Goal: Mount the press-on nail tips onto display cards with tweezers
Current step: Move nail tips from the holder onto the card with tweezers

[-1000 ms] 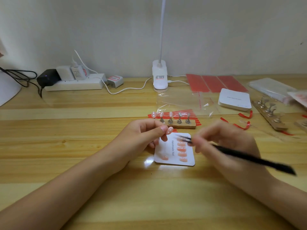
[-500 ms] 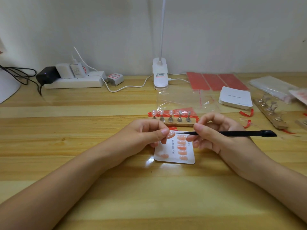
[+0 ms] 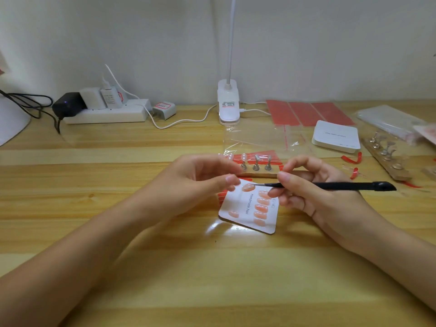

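Nail tip [image 3: 247, 187], glossy peach oval, sits at slim black tweezers' [image 3: 330, 185] point over white rounded display card [image 3: 238, 204]. Right hand [image 3: 313, 192] pinches tweezers; left hand [image 3: 200, 182] fingers curled, blurred, grip unclear.

A white power strip [image 3: 106, 115] and a clip lamp [image 3: 228, 105] are sitting at the back of the wooden counter [image 3: 118, 208], against the wall.
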Action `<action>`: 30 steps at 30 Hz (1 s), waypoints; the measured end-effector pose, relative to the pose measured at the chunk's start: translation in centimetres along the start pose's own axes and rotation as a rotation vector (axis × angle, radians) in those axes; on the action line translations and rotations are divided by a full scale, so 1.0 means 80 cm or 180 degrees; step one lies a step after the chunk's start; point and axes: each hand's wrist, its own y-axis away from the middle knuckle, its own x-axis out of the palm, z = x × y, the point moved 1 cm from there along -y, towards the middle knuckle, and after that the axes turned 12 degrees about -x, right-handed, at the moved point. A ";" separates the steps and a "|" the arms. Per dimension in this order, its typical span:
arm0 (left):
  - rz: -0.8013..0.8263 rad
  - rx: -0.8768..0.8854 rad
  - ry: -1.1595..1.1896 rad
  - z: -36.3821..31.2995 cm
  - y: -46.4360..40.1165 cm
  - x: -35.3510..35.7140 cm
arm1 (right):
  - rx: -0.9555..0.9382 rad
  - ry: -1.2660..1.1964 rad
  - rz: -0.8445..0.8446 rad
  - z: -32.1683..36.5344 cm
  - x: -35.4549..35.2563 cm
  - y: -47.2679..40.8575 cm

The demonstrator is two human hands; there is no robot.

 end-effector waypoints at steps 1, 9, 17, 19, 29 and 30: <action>0.0001 0.0186 -0.0332 -0.002 0.001 -0.007 | 0.0009 0.0010 -0.0039 -0.001 -0.001 0.001; 0.0113 0.0671 -0.2392 0.024 0.005 -0.014 | 0.0030 0.0243 -0.0225 0.000 -0.001 0.002; -0.0616 0.0996 -0.2500 0.026 0.005 0.006 | 0.0090 0.0569 -0.0290 0.003 0.002 0.008; -0.0675 0.0947 -0.2377 0.026 0.006 0.011 | 0.0108 0.0668 -0.0308 0.002 0.002 0.009; -0.0650 0.0811 -0.2085 0.026 0.008 0.014 | 0.0307 0.0838 -0.0174 0.000 0.005 0.007; -0.0647 0.0802 -0.2077 0.026 0.008 0.015 | 0.0309 0.0850 -0.0166 0.000 0.005 0.007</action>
